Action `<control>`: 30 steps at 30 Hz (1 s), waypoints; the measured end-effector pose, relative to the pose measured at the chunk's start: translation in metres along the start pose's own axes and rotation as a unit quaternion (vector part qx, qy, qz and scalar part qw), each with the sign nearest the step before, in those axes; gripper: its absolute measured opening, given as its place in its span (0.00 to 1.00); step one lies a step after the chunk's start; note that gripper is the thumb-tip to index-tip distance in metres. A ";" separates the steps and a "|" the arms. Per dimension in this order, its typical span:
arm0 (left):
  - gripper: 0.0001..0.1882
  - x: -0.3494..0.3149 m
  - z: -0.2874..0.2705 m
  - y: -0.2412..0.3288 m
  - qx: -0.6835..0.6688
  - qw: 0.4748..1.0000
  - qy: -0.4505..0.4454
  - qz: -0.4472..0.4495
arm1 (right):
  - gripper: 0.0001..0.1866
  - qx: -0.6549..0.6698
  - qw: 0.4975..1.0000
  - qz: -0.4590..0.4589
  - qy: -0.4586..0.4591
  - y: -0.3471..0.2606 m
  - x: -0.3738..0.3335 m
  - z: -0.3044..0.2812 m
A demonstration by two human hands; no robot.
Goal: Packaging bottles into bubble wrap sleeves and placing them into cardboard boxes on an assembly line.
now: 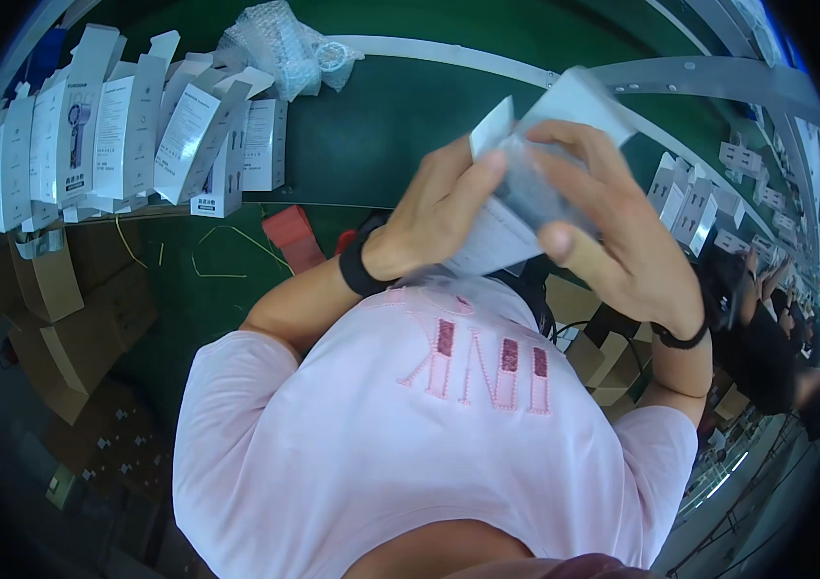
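In front of my chest, a white carton [492,243] is held tilted, with its flaps standing open at the top. My left hand [439,205] is closed around the carton's left side, thumb near the opening. At the mouth of the carton is a greyish, translucent item that looks plastic-wrapped [537,191]; motion blurs it and its kind does not show. My right hand [608,217] curls over that item from the right, fingers bent around it. How far the item sits inside the carton is hidden by my fingers.
Several white printed cartons [125,135] stand in a row at the bench's left, beside a heap of bubble wrap [280,53]. More cartons [692,205] stand right. Brown cardboard boxes [68,318] lie lower left, near a red object [292,238]. Another person [767,328] is at far right.
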State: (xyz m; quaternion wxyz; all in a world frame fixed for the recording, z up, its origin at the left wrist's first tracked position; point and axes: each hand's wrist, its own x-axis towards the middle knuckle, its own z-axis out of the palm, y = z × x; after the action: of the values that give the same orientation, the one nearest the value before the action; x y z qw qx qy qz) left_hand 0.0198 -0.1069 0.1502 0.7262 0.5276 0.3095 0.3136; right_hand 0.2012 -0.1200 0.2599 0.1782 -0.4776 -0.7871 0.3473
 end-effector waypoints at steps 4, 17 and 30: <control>0.25 -0.022 -0.026 -0.029 0.141 0.972 0.183 0.048 | 0.24 0.063 0.960 0.199 0.189 0.077 -0.003 -0.017; 0.26 -0.015 -0.040 -0.032 -0.010 0.985 0.171 -0.023 | 0.10 0.022 0.922 0.358 0.149 0.263 -0.029 0.095; 0.34 0.012 0.012 0.006 -0.072 0.996 0.026 0.044 | 0.09 -0.093 0.991 0.093 0.027 0.011 0.027 -0.017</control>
State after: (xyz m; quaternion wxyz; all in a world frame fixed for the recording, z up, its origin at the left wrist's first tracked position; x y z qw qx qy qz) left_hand 0.0356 -0.1029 0.1575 0.7397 0.4788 0.2815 0.3798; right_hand 0.2052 -0.0866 0.2627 0.1211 -0.5726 -0.7627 0.2752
